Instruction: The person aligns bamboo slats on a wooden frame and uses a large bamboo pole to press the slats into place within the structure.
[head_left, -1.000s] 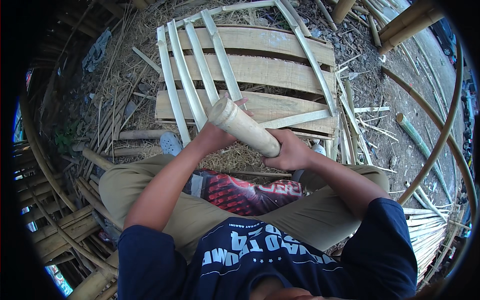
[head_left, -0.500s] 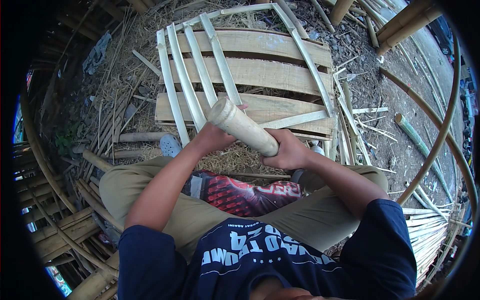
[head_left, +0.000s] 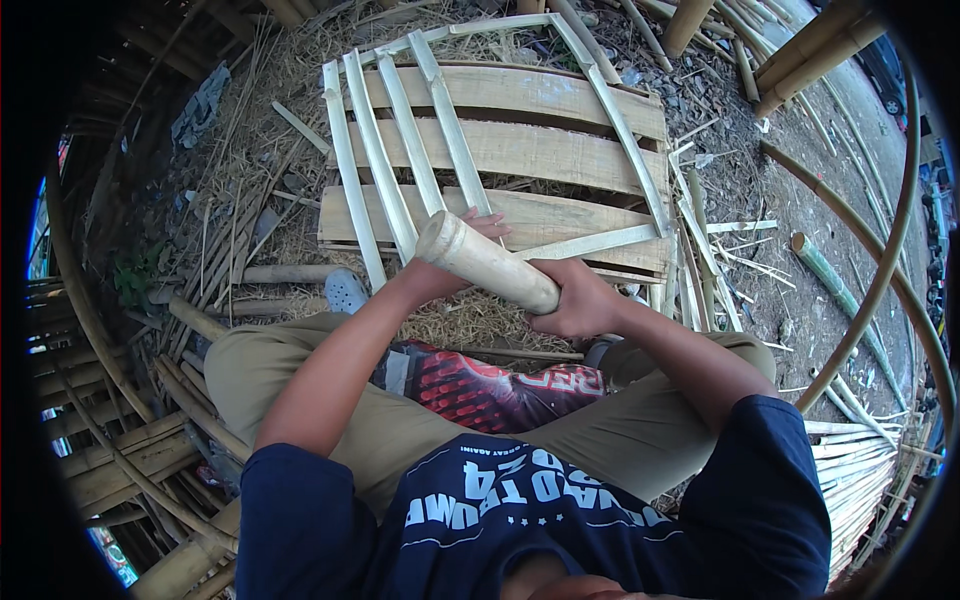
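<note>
In my right hand (head_left: 578, 298) I grip a short, thick bamboo length (head_left: 492, 263) by its near end, the fingers wrapped round it. It slants up to the left, its cut end over my left wrist. Beyond it my left hand (head_left: 484, 226) shows stretched fingers at the lower end of a split bamboo strip (head_left: 448, 120); the palm is partly hidden by the bamboo length. Several more pale strips (head_left: 368, 150) lie side by side over the wooden slatted pallet (head_left: 560, 150). Another strip (head_left: 590, 243) crosses the pallet's near right corner.
A printed red and black cloth (head_left: 490, 390) lies between my folded legs. Bamboo offcuts (head_left: 705, 250) litter the ground right of the pallet. Curved poles (head_left: 870, 270) arch at the right. A bundle of strips (head_left: 850, 460) lies lower right, and bamboo poles (head_left: 150, 460) are stacked at the left.
My left fingers, mostly hidden behind the bamboo length before, now show spread out beyond it. The strips and pallet sit slightly lower and to the right in view. My right hand keeps its grip.
</note>
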